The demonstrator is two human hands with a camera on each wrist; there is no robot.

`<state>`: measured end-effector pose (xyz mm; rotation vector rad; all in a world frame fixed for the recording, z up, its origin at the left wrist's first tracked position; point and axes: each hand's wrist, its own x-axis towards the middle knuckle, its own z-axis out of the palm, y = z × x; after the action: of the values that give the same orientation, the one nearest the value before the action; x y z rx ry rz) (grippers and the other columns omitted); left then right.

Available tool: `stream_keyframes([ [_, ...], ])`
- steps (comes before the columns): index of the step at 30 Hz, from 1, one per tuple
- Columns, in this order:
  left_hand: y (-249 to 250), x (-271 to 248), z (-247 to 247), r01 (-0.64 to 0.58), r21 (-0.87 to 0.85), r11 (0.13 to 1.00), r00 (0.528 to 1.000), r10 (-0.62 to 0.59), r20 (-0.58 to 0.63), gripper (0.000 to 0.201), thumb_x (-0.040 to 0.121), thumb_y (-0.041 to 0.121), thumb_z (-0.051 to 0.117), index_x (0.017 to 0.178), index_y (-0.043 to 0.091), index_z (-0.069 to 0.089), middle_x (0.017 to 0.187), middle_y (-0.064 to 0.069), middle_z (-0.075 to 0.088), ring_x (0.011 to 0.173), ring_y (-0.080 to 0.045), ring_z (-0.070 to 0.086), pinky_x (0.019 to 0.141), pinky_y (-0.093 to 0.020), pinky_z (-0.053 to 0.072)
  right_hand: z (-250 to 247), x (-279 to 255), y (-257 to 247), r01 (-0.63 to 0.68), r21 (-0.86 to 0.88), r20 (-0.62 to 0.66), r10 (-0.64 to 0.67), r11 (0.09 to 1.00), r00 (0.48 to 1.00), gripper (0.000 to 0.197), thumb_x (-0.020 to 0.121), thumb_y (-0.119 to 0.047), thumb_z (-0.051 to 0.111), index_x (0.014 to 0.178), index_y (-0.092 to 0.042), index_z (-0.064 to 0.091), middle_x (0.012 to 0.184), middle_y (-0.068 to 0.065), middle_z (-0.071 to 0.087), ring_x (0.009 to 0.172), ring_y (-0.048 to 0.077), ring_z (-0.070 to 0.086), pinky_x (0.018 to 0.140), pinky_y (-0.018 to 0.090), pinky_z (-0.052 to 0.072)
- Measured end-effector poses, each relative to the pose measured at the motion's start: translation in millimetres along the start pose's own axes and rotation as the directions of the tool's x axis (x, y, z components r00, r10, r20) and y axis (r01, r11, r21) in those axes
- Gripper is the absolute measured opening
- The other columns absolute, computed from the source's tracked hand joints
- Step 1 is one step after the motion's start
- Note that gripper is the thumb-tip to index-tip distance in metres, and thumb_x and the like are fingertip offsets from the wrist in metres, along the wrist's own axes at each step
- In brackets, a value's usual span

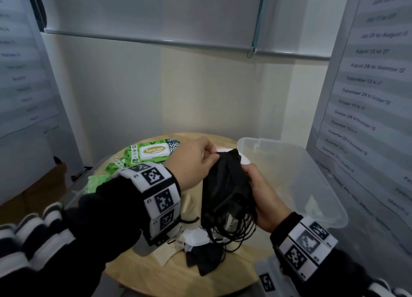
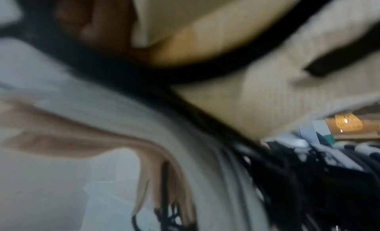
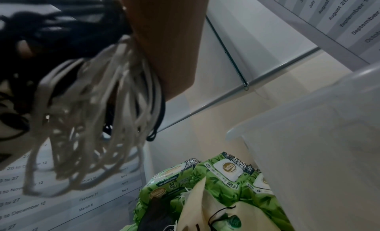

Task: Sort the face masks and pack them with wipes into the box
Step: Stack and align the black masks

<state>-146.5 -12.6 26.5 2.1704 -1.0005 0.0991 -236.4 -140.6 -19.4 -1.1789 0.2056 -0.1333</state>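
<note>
Sorting's midway: right hand (image 1: 263, 196) clutches the bunched black fabric face masks (image 1: 225, 185), left hand (image 1: 196, 160) pinching their top, clear plastic box (image 1: 316, 185) just beyond looking unfilled, green wipes packs (image 1: 151, 151) past the left hand unpacked.

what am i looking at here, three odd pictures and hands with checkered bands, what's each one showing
No machine here: a person works with bare hands, wearing patterned wristbands that carry small cameras. The big picture comes from a head camera looking down at a round wooden table. The left hand and right hand together hold a bundle of black masks with dangling ear loops. More masks lie on the table, green wipe packs sit behind, and a clear plastic box stands at the right. The other two pictures are wrist views: the left is blurred, the right shows loops and wipes.
</note>
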Motion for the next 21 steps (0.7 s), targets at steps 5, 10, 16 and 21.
stream_keyframes([
  [5, -5.4, -2.7, -3.6, -0.053, 0.032, 0.998, 0.994, 0.05, 0.095, 0.026, 0.086, 0.035, 0.063, 0.107, 0.02, 0.06, 0.106, 0.001, 0.058, 0.098, -0.009, 0.052, 0.08, -0.014, 0.033, -3.4, -1.4, 0.3, -0.014, -0.03, -0.036, 0.013, 0.999, 0.999, 0.036, 0.094, -0.028, 0.039, 0.104, -0.005, 0.064, 0.1, 0.018, 0.067, 0.085, 0.023, 0.063, 0.075, 0.031, 0.05],
  [10, -5.7, -2.1, -14.2, 0.037, 0.032, 0.999, 0.988, -0.041, 0.149, 0.03, 0.075, 0.038, 0.074, 0.095, 0.025, 0.056, 0.085, 0.015, 0.053, 0.086, -0.007, 0.051, 0.067, -0.011, 0.036, -5.5, -1.0, 0.2, -0.016, -0.052, -0.064, 0.013, 0.999, 0.998, 0.035, 0.093, -0.028, 0.041, 0.103, -0.004, 0.064, 0.099, 0.019, 0.069, 0.085, 0.025, 0.064, 0.077, 0.033, 0.05],
  [16, -6.8, 0.7, -18.9, 0.04, -0.071, 0.997, 0.977, -0.024, 0.21, 0.021, 0.072, 0.031, 0.078, 0.067, 0.027, 0.058, 0.066, 0.012, 0.05, 0.067, -0.005, 0.049, 0.063, -0.019, 0.036, -7.1, -1.2, -1.1, -0.021, -0.043, -0.024, 0.02, 0.999, 1.0, 0.039, 0.095, -0.03, 0.036, 0.1, -0.008, 0.069, 0.095, 0.013, 0.073, 0.083, 0.02, 0.069, 0.075, 0.03, 0.054],
  [21, -12.8, 0.5, -25.0, 0.101, -0.184, 0.978, 0.958, -0.046, 0.282, 0.021, 0.068, 0.037, 0.08, 0.072, 0.023, 0.066, 0.071, 0.005, 0.061, 0.073, -0.011, 0.059, 0.074, -0.027, 0.046, -13.5, -2.5, -1.6, -0.039, -0.037, -0.065, 0.037, 0.999, 0.997, 0.044, 0.097, -0.031, 0.035, 0.116, -0.003, 0.063, 0.109, 0.019, 0.069, 0.099, 0.029, 0.066, 0.09, 0.038, 0.049],
])
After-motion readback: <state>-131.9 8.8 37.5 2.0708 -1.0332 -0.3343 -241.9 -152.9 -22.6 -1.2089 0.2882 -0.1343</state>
